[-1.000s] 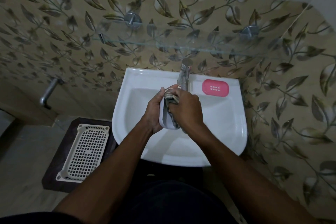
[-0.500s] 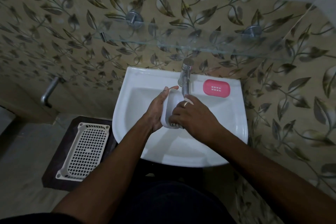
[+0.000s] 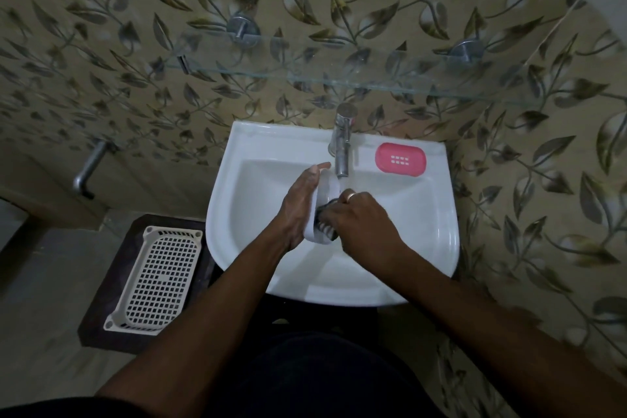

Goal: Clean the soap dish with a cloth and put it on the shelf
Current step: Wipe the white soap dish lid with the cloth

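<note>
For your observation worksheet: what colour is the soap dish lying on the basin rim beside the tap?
Pink soap dish, seen clearly in the head view.

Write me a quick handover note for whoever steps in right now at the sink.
Left hand: holds the white soap dish on edge over the sink.
Right hand: presses the dark cloth into the dish, below the tap.
Pink soap dish part: lies on the sink's back rim, right of the tap.
Glass shelf: on the wall above the sink.
Done: wiping under way.
Left: finish wiping, then set the dish on the shelf.
</note>
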